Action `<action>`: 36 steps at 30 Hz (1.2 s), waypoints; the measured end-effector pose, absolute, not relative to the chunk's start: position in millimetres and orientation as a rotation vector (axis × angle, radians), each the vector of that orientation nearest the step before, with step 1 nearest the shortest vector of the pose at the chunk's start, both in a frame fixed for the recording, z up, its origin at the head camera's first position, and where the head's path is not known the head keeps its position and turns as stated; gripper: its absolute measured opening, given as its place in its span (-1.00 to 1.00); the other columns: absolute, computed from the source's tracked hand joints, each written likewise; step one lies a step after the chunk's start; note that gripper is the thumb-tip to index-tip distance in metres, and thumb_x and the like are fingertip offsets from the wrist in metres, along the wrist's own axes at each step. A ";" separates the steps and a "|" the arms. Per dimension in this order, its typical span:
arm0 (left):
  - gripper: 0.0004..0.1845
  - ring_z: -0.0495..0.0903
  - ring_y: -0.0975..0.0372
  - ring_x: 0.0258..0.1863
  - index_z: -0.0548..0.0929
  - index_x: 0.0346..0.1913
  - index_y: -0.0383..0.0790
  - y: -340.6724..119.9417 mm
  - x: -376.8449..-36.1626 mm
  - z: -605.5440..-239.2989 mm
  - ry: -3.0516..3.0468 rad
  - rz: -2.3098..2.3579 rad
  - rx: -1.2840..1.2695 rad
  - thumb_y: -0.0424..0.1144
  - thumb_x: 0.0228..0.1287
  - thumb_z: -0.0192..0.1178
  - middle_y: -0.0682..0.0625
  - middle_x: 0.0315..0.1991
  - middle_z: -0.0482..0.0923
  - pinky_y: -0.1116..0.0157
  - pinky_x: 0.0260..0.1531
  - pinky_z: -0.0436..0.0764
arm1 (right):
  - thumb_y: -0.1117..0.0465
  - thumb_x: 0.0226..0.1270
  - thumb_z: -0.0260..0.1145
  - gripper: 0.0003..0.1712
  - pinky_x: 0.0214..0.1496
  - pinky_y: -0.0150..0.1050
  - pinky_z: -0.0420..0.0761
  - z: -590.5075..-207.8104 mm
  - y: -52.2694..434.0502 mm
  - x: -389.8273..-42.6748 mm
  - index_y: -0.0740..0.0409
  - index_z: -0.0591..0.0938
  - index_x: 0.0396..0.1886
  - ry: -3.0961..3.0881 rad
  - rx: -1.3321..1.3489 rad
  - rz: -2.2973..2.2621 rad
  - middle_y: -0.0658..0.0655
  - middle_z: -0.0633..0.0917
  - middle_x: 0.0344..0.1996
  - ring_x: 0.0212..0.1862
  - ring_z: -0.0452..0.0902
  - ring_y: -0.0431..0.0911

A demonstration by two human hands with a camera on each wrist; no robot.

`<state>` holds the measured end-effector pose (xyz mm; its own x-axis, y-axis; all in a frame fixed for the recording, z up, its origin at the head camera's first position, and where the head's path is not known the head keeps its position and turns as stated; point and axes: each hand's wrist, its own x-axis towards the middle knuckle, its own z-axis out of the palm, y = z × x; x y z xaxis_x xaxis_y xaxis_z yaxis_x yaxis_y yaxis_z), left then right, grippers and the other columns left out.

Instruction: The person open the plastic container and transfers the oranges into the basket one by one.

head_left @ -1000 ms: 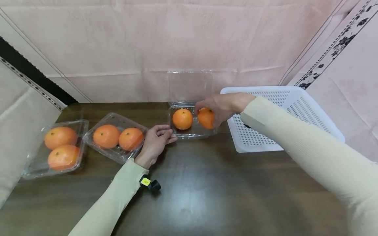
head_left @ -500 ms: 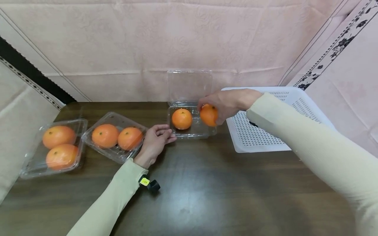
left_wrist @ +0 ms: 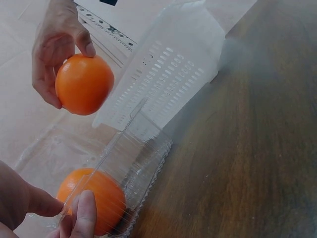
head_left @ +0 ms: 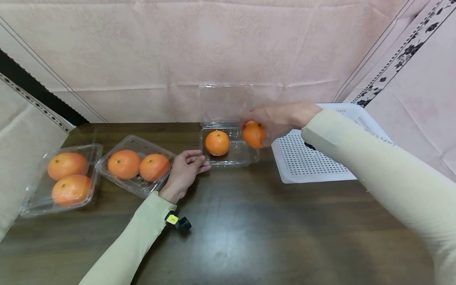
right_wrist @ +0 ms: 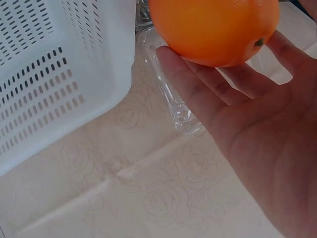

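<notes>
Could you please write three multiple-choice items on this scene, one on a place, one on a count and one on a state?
1. Where is the orange in the right hand?
A. in the air over the open box's right end
B. in the white basket
C. on the table

2. How many oranges show in all?
A. four
B. six
C. eight

3. How does the lid of the middle box stand?
A. shut
B. upright, open
C. lying off on the table

Answers: 1 A, the left wrist view shows it clear of the box; 2 B, two in each shut box, one in the open box, one held; 3 B, it rises behind the tray.
</notes>
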<state>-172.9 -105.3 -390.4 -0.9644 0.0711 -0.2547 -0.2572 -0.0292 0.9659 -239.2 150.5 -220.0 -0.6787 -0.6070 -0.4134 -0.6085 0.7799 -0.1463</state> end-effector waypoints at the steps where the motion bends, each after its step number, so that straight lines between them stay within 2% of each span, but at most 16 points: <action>1: -0.57 0.73 0.27 -0.20 0.34 0.38 -0.41 -105.5 -173.0 -390.3 2.012 2.096 -0.198 -0.38 0.56 0.06 -0.28 0.06 0.54 0.12 0.16 0.72 | 0.30 0.08 0.51 -0.27 0.28 0.03 0.56 -219.5 150.7 -239.4 -0.13 0.52 0.29 2.526 -0.910 -0.002 0.06 0.57 0.23 0.22 0.42 0.07; 15: -0.57 0.73 0.24 -0.17 0.34 0.39 -0.39 -106.1 -172.7 -388.7 2.021 2.071 -0.205 -0.36 0.57 0.06 -0.26 0.06 0.54 0.12 0.17 0.72 | 0.34 0.09 0.51 -0.25 0.30 0.14 0.53 -216.3 158.0 -242.6 -0.09 0.50 0.31 2.536 -0.870 -0.005 0.13 0.55 0.23 0.22 0.41 0.12; 23: -0.58 0.72 0.24 -0.16 0.35 0.38 -0.39 -107.0 -173.8 -389.5 2.022 2.079 -0.210 -0.37 0.57 0.05 -0.28 0.08 0.54 0.12 0.18 0.72 | 0.36 0.09 0.48 -0.25 0.29 0.11 0.51 -211.2 166.2 -244.3 -0.08 0.51 0.31 2.551 -0.857 -0.050 0.13 0.55 0.27 0.20 0.42 0.11; 30: -0.57 0.72 0.23 -0.15 0.33 0.39 -0.39 -108.2 -172.7 -389.2 2.016 2.069 -0.206 -0.36 0.58 0.04 -0.33 0.13 0.51 0.11 0.20 0.71 | 0.32 0.11 0.49 -0.26 0.20 0.03 0.56 -210.6 173.0 -245.3 -0.13 0.50 0.31 2.578 -0.804 0.008 0.11 0.54 0.16 0.12 0.47 0.10; 36: -0.56 0.73 0.24 -0.15 0.33 0.40 -0.39 -108.3 -173.8 -390.1 2.011 2.068 -0.199 -0.35 0.57 0.05 -0.30 0.11 0.52 0.12 0.21 0.69 | 0.32 0.10 0.49 -0.26 0.20 0.03 0.55 -212.2 176.3 -245.9 -0.10 0.50 0.31 2.593 -0.828 0.028 0.12 0.56 0.14 0.10 0.48 0.11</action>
<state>-173.8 -108.3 -390.1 -0.9596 0.0828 -0.2690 -0.2712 -0.0168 0.9624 -245.9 176.3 -212.2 -0.7362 -0.5500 -0.3944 -0.5584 0.8229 -0.1050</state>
